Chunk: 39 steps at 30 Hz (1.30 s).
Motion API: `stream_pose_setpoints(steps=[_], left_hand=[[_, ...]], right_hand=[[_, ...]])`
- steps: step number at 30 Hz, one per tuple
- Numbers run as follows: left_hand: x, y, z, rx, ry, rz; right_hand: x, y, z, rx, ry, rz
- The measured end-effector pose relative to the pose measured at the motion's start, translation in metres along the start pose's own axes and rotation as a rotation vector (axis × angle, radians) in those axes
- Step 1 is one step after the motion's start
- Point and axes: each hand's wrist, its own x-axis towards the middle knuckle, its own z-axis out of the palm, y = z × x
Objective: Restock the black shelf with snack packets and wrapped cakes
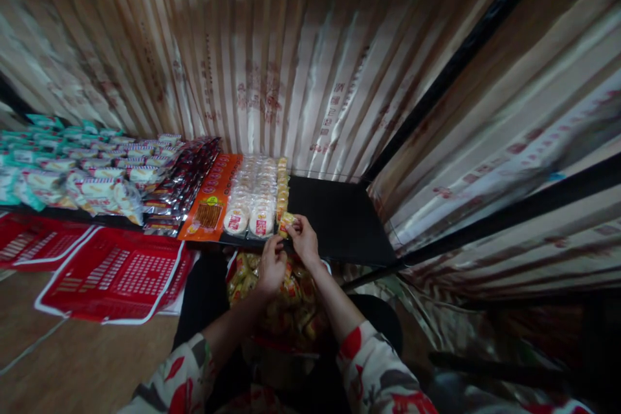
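Observation:
My right hand (305, 240) is closed on a small yellow snack packet (286, 224) at the front edge of the black shelf (330, 210). The packet is at the front end of a row of similar yellow packets (282, 184). My left hand (273, 265) is just left of and below it, fingers bent together; whether they touch the packet or hold something I cannot make out. Beneath both hands, a container of loose yellow packets (286, 310) sits between my knees. Left of the yellow row lie rows of round white packaged crackers (250, 197).
Further left on the shelf are an orange snack bag (211, 197), dark red packets (187, 174) and many white and green packets (87, 168). Red shopping baskets (116, 272) lie on the floor at left. A printed plastic sheet (272, 77) hangs behind; a black post (436, 77) slants at right.

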Motion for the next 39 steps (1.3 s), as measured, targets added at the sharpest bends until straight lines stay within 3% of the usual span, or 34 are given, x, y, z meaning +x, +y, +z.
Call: stream_pose_setpoints(steps=[9, 19, 29, 39], left_hand=[[0.020, -0.001, 0.010, -0.115, 0.002, -0.104], [0.023, -0.011, 0.012, -0.185, 0.013, -0.056], [0.029, -0.023, 0.023, -0.024, 0.051, -0.012], [0.020, -0.027, 0.016, 0.010, 0.046, 0.141]], right_hand=[[0.013, 0.009, 0.013, -0.152, -0.007, -0.096], [0.000, 0.023, 0.022, -0.049, 0.028, -0.098], [0.004, 0.029, 0.029, -0.036, 0.031, -0.103], [0.000, 0.028, 0.024, 0.042, 0.032, -0.092]])
